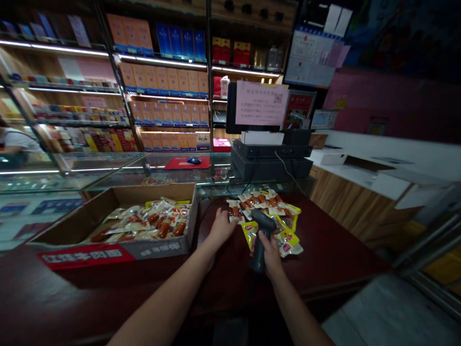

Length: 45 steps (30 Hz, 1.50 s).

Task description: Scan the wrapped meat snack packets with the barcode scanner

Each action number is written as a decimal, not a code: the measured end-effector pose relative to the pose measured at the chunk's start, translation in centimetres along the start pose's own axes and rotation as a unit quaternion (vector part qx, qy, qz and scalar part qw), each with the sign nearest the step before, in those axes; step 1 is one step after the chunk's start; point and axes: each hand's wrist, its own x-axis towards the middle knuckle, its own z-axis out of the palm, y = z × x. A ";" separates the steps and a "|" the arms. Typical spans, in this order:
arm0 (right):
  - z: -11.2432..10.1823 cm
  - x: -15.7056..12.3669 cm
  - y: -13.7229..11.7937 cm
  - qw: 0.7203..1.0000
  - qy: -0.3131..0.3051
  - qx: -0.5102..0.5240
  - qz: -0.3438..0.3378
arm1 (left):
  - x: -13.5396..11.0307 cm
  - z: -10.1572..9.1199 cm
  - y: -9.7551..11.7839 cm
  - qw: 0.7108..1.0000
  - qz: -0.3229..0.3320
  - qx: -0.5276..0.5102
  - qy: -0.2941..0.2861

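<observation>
My right hand [268, 250] is wrapped round the handle of a dark barcode scanner [262, 220], which stands upright with its head over the packets. Below it lies a yellow-and-clear snack packet [288, 236], partly hidden by the scanner and hand. My left hand [223, 226] is at the left edge of the pile, its fingers closed at the edge of a small clear sausage packet [236, 210] with a reddish-brown piece inside. More such sausage packets [261, 198] lie behind, in a loose heap on the dark red table [324, 245].
An open cardboard box [154, 250] of similar packets stands on the left. Behind the table are a glass counter [122, 170], a mouse [194, 160] on a red mat, and a monitor [232, 108] on a dark cash drawer [270, 166]. A person's sleeve [21, 139] shows far left.
</observation>
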 end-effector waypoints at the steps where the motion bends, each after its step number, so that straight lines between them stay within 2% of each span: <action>1: -0.3 0.1 0.2 1.000 0.007 0.003 -0.008 | 0.4 0.8 -0.1 0.999 -0.019 0.026 -0.011; 4: -0.7 0.2 0.8 1.000 0.009 -0.001 -0.028 | 1.4 2.6 -0.8 0.994 -0.057 0.088 -0.004; 7: -0.8 0.2 1.3 0.999 0.000 -0.011 -0.036 | 1.8 3.6 -1.7 0.993 -0.040 0.110 0.011; 9: -0.9 0.1 1.3 0.999 -0.008 -0.015 -0.037 | 1.9 3.9 -2.2 0.996 -0.028 0.079 0.022; 13: -0.8 -0.1 1.1 0.999 -0.009 -0.017 -0.028 | 2.2 3.4 -3.5 0.991 -0.040 -0.120 0.053; 15: -0.7 -0.2 0.9 0.999 -0.007 -0.019 -0.025 | 2.4 2.8 -4.1 0.965 -0.059 -0.244 0.075; 17: -0.6 -0.3 0.7 0.999 -0.008 -0.023 -0.021 | 2.6 2.2 -4.4 0.927 -0.062 -0.359 0.091; 20: -0.5 -0.5 0.6 1.000 -0.008 -0.027 -0.011 | 2.6 1.6 -4.4 0.881 -0.031 -0.460 0.105; 23: -0.5 -0.5 0.5 1.000 -0.009 -0.025 -0.011 | 2.5 1.2 -4.1 0.881 -0.011 -0.453 0.137; 30: -0.5 -0.5 0.6 0.999 -0.013 -0.042 -0.010 | 2.5 0.8 -3.8 0.880 -0.009 -0.428 0.208; 35: -0.5 -0.6 0.5 0.999 -0.010 -0.049 -0.011 | 2.6 0.7 -4.0 0.880 -0.013 -0.428 0.206; 41: -0.5 -0.6 0.4 0.999 -0.005 -0.049 -0.006 | 2.5 1.0 -4.2 0.895 -0.024 -0.391 0.215; 45: -0.6 -0.5 0.6 0.999 -0.007 -0.040 -0.009 | 2.6 1.2 -4.4 0.894 -0.028 -0.404 0.193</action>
